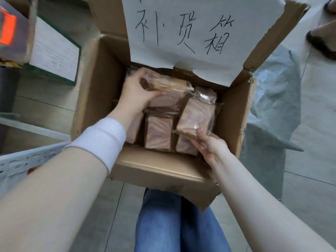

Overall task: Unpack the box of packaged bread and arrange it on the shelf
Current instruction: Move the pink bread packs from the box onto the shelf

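Observation:
An open cardboard box (94,84) stands on the floor in front of my knees, holding several clear-wrapped slices of pink-and-tan marbled bread. My left hand (138,91) grips one packaged slice (171,85) at the back of the box, thumb under it and fingers over its end. My right hand (209,144) pinches the near corner of another packaged slice (195,115), which is tilted up at the box's right side. More slices (159,132) stand on edge below them.
A white sheet with handwritten characters (190,30) is stuck on the raised back flap. A white slotted crate rim (27,157) is at my left. A green-edged board (54,51) leans at upper left; grey plastic sacking (272,99) lies at the right.

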`<state>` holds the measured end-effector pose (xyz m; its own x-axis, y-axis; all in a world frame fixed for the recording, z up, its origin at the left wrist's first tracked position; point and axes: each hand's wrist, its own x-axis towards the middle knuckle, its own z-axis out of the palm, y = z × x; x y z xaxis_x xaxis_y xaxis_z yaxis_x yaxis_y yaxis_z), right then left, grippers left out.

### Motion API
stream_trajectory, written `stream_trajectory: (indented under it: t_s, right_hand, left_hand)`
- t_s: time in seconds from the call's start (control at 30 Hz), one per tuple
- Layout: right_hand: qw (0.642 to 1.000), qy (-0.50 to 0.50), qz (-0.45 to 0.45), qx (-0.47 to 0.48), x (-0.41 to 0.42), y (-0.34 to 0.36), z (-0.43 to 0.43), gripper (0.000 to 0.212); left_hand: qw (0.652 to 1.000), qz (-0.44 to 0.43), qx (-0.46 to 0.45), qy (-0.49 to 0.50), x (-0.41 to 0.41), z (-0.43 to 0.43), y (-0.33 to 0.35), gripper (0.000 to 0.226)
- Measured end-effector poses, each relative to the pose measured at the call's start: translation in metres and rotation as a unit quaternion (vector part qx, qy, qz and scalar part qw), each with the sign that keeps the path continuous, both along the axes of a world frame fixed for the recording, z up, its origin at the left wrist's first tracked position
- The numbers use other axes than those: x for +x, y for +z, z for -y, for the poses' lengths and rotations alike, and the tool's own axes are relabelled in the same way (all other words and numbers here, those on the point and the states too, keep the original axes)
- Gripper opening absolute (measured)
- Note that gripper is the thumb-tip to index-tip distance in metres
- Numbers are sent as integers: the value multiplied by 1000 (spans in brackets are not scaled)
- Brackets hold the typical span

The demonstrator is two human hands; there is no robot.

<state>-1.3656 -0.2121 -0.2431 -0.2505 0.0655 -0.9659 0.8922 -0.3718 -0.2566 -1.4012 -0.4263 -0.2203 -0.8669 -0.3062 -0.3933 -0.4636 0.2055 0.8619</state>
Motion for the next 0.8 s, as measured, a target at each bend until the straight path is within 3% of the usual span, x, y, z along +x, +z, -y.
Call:
stream_trajectory:
  t_s: [0.13, 0.27, 0.43, 0.53, 0.6, 0.73, 0.8]
  right_hand:
    - [999, 41, -32, -11, 20, 49, -3, 57]
    - [976, 173, -128, -22, 55, 124, -15, 47]
    - [903, 352, -245, -26, 117, 245, -22, 52]
    - [843, 447, -298, -36, 165, 329, -4, 78]
    - [802, 492, -332, -64, 200, 379, 17, 81]
    - [754, 512, -371, -179, 281, 465, 77, 32]
    - [724, 526, -380, -233, 324, 495, 115, 21]
  left_hand:
    - [998, -44, 6, 47, 38, -1, 77, 40]
    - [986, -94, -28, 137, 104, 6, 170, 39]
    - [959, -154, -41, 237, 226, 14, 312, 30]
    - [934, -175, -77, 302, 314, 32, 403, 26]
    - [915, -182, -114, 341, 377, 47, 461, 25]
    - [868, -215, -161, 418, 513, 82, 557, 35]
    - [844, -239, -168, 450, 581, 99, 591, 30]
